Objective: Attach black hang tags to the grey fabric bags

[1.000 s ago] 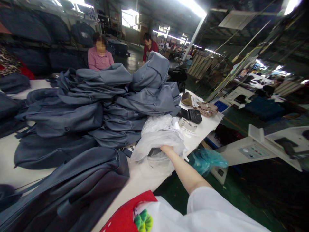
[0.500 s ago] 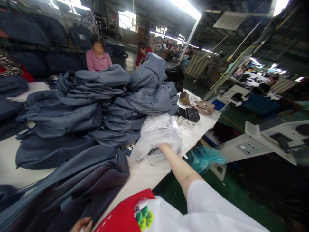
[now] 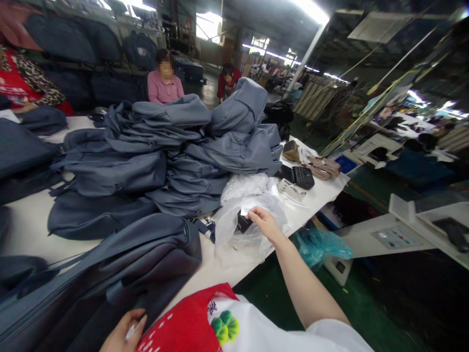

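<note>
My right hand is raised over a clear plastic bag on the table, its fingertips pinched on a small white tag. Just below the tag a black piece shows at the bag's mouth; whether it is joined to the tag I cannot tell. At the bottom edge my left hand is closed, with a bit of something white between thumb and fingers. It rests beside a large dark blue-grey backpack lying in front of me.
Blue-grey backpacks are heaped across the white table. Beyond the plastic lie a black box, a white roll and tan straps. A white machine stands right. Co-workers sit or bend beyond the heap.
My right hand has come up out of the plastic bag, now with the white tag in its fingers. My left hand has risen slightly further into view. The whole view has shifted a little left.
</note>
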Action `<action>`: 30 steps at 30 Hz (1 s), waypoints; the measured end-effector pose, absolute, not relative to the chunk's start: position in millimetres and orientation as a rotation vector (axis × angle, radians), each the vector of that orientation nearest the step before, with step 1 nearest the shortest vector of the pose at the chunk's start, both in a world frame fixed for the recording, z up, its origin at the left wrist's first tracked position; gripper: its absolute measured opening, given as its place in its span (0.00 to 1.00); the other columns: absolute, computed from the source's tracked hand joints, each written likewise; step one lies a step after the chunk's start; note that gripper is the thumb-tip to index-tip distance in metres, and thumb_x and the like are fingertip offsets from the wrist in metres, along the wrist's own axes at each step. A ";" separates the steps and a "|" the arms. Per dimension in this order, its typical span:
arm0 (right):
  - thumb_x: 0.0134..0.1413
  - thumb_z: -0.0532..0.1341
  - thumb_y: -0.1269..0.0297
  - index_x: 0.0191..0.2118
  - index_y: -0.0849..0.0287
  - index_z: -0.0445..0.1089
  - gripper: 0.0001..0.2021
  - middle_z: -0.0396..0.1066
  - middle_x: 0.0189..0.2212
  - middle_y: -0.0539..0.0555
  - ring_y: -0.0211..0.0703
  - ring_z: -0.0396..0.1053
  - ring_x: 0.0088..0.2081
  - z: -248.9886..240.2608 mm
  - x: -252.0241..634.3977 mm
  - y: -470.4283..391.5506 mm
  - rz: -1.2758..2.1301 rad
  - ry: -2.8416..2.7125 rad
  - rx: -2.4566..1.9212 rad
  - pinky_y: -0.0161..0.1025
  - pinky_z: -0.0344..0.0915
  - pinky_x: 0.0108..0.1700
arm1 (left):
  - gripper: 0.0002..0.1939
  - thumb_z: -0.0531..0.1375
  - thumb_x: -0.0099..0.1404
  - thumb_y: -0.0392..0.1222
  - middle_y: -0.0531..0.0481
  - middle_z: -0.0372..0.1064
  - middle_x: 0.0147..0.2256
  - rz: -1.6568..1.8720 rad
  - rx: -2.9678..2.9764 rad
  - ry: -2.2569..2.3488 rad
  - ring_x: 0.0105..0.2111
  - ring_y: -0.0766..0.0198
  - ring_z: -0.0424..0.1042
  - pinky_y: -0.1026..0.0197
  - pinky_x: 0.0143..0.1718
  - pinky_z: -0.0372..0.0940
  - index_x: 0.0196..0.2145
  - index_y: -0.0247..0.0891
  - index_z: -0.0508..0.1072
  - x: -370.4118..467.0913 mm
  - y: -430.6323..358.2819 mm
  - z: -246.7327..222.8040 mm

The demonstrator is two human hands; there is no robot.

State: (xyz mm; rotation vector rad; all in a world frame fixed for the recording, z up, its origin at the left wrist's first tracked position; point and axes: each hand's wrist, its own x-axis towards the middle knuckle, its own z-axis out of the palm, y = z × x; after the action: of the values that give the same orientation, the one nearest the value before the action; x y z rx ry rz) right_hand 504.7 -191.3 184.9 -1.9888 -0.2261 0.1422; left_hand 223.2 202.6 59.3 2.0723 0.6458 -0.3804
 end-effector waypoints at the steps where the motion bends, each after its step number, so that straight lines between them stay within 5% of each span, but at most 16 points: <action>1: 0.58 0.58 0.55 0.30 0.57 0.68 0.12 0.70 0.27 0.50 0.39 0.68 0.32 196.7 499.6 -182.0 0.136 -0.232 -1.834 0.38 0.64 0.39 | 0.21 0.55 0.53 0.62 0.50 0.77 0.32 -0.353 2.091 0.613 0.37 0.51 0.76 0.55 0.40 0.69 0.35 0.45 0.73 231.5 199.0 71.7; 8: 0.56 0.63 0.54 0.30 0.55 0.62 0.12 0.53 0.14 0.41 0.34 0.58 0.19 263.1 458.8 -83.2 0.313 -0.317 -1.110 0.37 0.65 0.32 | 0.29 0.54 0.60 0.64 0.47 0.73 0.37 -0.167 1.875 0.220 0.39 0.56 0.71 0.57 0.44 0.66 0.50 0.41 0.71 313.4 168.7 194.5; 10: 0.56 0.62 0.54 0.30 0.55 0.62 0.12 0.51 0.13 0.40 0.33 0.56 0.18 269.1 448.3 -55.2 0.385 -0.372 -1.045 0.37 0.64 0.31 | 0.37 0.47 0.59 0.71 0.47 0.68 0.23 -0.368 1.609 0.230 0.26 0.59 0.67 0.60 0.29 0.65 0.42 0.35 0.76 332.8 160.2 219.2; 12: 0.57 0.62 0.55 0.31 0.55 0.63 0.11 0.52 0.13 0.40 0.33 0.56 0.17 269.2 438.9 -32.3 0.414 -0.423 -1.014 0.37 0.64 0.32 | 0.48 0.36 0.58 0.76 0.51 0.54 0.12 -0.570 1.405 0.224 0.14 0.65 0.53 0.62 0.17 0.52 0.33 0.29 0.78 344.7 152.1 232.8; 15: 0.59 0.60 0.55 0.32 0.56 0.63 0.11 0.54 0.13 0.40 0.32 0.57 0.18 263.7 428.5 -9.7 0.414 -0.445 -1.065 0.36 0.63 0.31 | 0.48 0.37 0.58 0.76 0.54 0.48 0.09 -0.600 1.098 0.187 0.12 0.71 0.43 0.64 0.16 0.39 0.27 0.27 0.76 349.4 143.4 238.3; 20: 0.57 0.61 0.53 0.30 0.56 0.62 0.13 0.54 0.14 0.40 0.33 0.57 0.18 255.5 424.6 3.6 0.232 -0.352 -1.207 0.35 0.62 0.29 | 0.20 0.68 0.52 0.51 0.56 0.60 0.16 -0.306 0.907 0.225 0.14 0.76 0.47 0.69 0.16 0.39 0.36 0.32 0.75 339.0 145.7 233.2; 24: 0.60 0.58 0.54 0.30 0.55 0.62 0.12 0.62 0.19 0.44 0.36 0.65 0.25 248.4 428.8 6.6 0.062 -0.275 -1.223 0.38 0.66 0.37 | 0.32 0.71 0.48 0.41 0.49 0.72 0.31 -0.288 0.928 0.224 0.23 0.70 0.65 0.70 0.21 0.53 0.51 0.36 0.70 329.4 151.8 228.1; 30: 0.58 0.58 0.51 0.31 0.57 0.63 0.14 0.69 0.24 0.47 0.37 0.70 0.30 233.0 429.4 15.2 0.172 -0.105 -1.187 0.36 0.67 0.36 | 0.39 0.71 0.48 0.42 0.42 0.72 0.44 -0.205 0.957 0.213 0.37 0.58 0.71 0.64 0.33 0.64 0.57 0.37 0.63 321.7 150.3 219.0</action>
State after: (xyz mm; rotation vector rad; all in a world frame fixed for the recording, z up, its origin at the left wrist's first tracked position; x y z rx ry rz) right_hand 429.4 15.2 233.0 -1.1871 -0.1052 0.1715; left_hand 321.7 150.3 219.0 0.9567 0.2130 -0.2046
